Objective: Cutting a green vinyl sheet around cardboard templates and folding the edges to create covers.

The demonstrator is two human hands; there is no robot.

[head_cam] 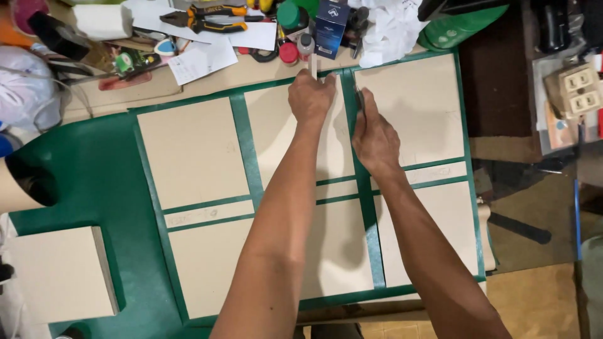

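— While the left hand (311,97) presses flat near the far edge of the green sheet (94,182), what is it holding down?

— A pale narrow strip (314,66), a ruler by the look of it, fingers closed over its near end; it pokes out past the knuckles toward the clutter. The palm sits on the middle beige board (276,135).

— And the right hand (375,135)?

— Just beside it, curled tight around a slim dark tool (359,103), likely a knife, whose tip lies in the green gap between the middle board and the far right board (414,107).

— What lies around them?

— More beige boards glued in rows on the sheet, with thin strips between rows. A loose stack of boards (59,273) sits at the near left corner. Beyond the far edge: pliers (207,19), a blue box (330,25), crumpled paper (392,31).
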